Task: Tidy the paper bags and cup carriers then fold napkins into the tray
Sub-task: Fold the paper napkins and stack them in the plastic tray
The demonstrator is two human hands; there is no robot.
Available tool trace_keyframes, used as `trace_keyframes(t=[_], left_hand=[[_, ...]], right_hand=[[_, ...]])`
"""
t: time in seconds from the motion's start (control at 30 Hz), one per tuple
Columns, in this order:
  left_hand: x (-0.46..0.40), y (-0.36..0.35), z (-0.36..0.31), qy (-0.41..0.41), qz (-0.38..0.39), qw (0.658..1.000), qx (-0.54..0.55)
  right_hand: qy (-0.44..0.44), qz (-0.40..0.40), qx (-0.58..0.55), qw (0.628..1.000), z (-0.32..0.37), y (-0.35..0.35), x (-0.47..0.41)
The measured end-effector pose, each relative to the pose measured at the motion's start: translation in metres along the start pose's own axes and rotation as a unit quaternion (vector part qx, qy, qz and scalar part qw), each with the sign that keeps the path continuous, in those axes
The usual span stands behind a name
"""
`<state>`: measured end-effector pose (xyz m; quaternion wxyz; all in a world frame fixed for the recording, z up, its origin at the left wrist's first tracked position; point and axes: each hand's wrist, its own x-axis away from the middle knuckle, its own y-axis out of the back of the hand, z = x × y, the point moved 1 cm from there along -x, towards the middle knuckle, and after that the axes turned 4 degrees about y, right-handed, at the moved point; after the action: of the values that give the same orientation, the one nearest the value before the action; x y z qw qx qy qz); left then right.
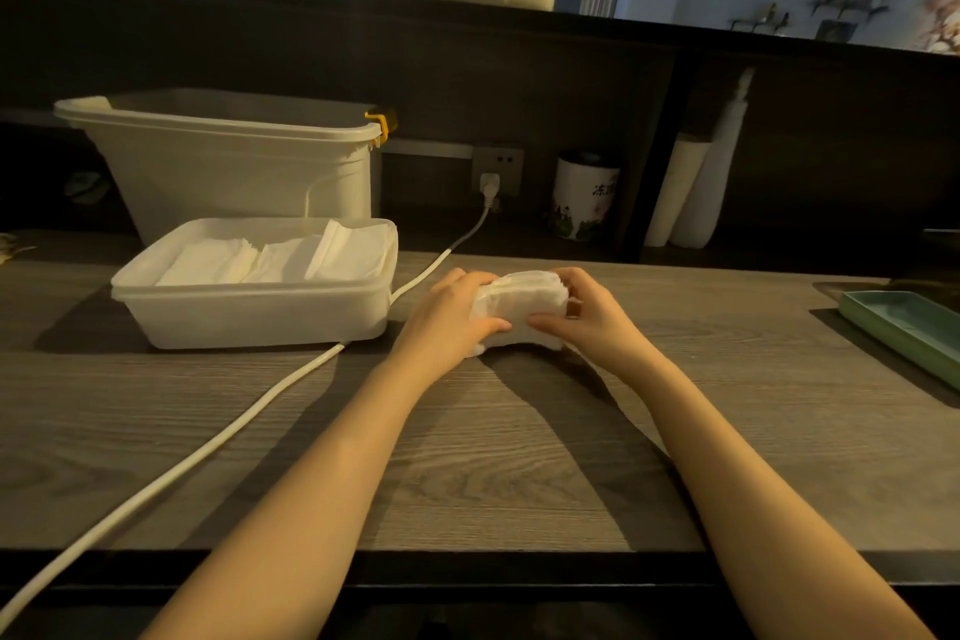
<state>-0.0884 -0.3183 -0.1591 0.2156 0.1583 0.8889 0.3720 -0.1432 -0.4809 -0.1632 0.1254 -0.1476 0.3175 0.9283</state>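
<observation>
Wooden counter (519, 457), dim light. Your left hand (449, 314) and right hand (584, 312) grip 1 napkin stack (522, 304) at centre frame. Tray (254, 314) at centre left holds folded napkins (280, 257).

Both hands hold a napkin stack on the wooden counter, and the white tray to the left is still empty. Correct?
Not quite: in the head view the white tray already holds folded napkins. Both hands, left and right, do hold the napkin stack.

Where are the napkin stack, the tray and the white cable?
Napkin stack (522, 304), head view, its top between both hands.
Tray (249, 314), head view, its front wall.
Cable (208, 452), head view, mid-run across the counter.
</observation>
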Motion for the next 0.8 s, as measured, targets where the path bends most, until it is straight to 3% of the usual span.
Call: trace_keyframes(t=[0.17, 0.37, 0.67, 0.8], left_hand=[[0.006, 0.003, -0.014, 0.044, 0.105, 0.984, 0.139], [0.014, -0.001, -0.027, 0.082, 0.198, 0.949, 0.233], [0.017, 0.02, -0.047, 0.096, 0.087, 0.911, 0.392], [0.02, 0.049, -0.039, 0.095, 0.04, 0.91, 0.401]], right_hand=[[0.009, -0.094, -0.175, 0.98, 0.012, 0.01, 0.002], [-0.019, -0.114, -0.218, 0.969, 0.023, 0.004, 0.002], [0.028, -0.115, -0.149, 0.982, 0.076, -0.004, -0.018], [0.06, -0.113, -0.148, 0.981, 0.102, -0.02, -0.031]])
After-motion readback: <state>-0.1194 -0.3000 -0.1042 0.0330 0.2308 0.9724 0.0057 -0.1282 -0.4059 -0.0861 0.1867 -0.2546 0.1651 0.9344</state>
